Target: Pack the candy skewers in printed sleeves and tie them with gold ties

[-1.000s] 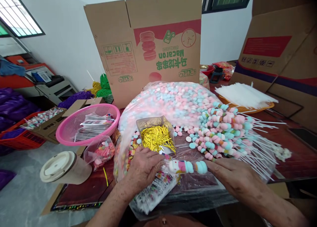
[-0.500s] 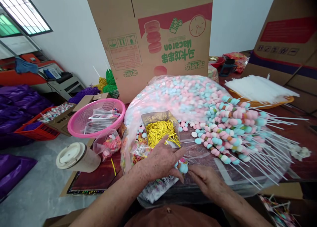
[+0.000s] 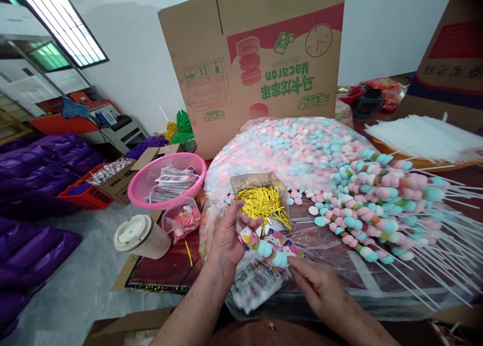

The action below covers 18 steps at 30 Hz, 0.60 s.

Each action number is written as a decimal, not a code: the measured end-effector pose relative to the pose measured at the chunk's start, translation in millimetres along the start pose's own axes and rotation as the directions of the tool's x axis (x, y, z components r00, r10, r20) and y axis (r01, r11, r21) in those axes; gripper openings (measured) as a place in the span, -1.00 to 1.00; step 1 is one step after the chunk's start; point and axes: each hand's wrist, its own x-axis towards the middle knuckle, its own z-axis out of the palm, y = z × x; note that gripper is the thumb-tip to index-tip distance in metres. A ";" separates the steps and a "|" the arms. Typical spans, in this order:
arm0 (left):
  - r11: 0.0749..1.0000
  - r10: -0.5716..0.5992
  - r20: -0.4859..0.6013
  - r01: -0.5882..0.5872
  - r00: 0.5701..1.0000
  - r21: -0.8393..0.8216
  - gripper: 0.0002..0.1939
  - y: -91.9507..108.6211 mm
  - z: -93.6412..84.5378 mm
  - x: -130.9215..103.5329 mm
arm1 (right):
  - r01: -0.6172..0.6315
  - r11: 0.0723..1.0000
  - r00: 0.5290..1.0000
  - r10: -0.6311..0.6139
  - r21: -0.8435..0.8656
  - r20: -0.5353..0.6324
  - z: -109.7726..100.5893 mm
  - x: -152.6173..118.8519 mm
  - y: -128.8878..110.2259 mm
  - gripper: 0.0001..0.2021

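Head view: your left hand (image 3: 226, 233) grips the printed sleeve (image 3: 281, 243) over the marshmallow skewer (image 3: 269, 253), right hand (image 3: 317, 285) pinching its lower end (bagging step, I'd guess). Next probably needs a gold twist tie (image 3: 264, 205).

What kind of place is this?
Probably a small candy-packing workshop: a heap of marshmallow skewers, a big bag of loose marshmallows, a Macaron shipping carton, and gold twist ties.
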 end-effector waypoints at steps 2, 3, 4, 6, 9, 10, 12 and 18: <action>0.999 -0.033 -0.053 0.031 0.998 -0.026 -0.70 -3.9 1.2 0.4 | 0.072 0.969 0.974 -0.120 -0.234 -0.195 8.7 -3.6 7.8 -0.69; 0.999 -0.022 -0.065 0.020 0.998 -0.031 -0.68 -7.0 0.9 0.4 | 0.078 0.948 0.957 -0.158 -0.308 -0.244 13.8 -5.2 10.7 -0.66; 0.999 0.008 -0.071 -0.010 0.997 -0.030 -0.66 -10.4 0.4 0.4 | 0.080 0.937 0.951 -0.174 -0.340 -0.255 18.6 -6.4 12.2 -0.64; 0.996 0.088 -0.066 -0.089 0.994 -0.020 -0.63 -16.9 -0.1 0.4 | 0.090 0.955 0.964 -0.155 -0.281 -0.217 25.9 -7.0 9.5 -0.64; 0.985 0.170 -0.048 -0.170 0.984 0.009 -0.63 -25.6 1.4 -0.4 | 0.034 0.999 0.989 -0.038 -0.032 -0.141 27.7 -3.0 -4.1 -0.71; 0.984 0.180 -0.036 -0.179 0.983 0.019 -0.63 -29.0 2.1 -1.2 | -0.011 0.999 0.994 0.016 0.052 -0.106 26.3 -0.7 -9.0 -0.73; 0.984 0.176 -0.011 -0.175 0.984 0.035 -0.62 -37.3 2.6 -4.2 | -0.112 0.976 0.993 0.116 0.188 -0.010 22.8 4.1 -16.5 -0.71; 0.988 -0.037 0.093 0.022 0.995 0.151 -0.55 -40.7 -9.7 -8.3 | -0.312 0.875 0.950 0.287 0.370 0.122 16.3 11.3 -12.3 -0.61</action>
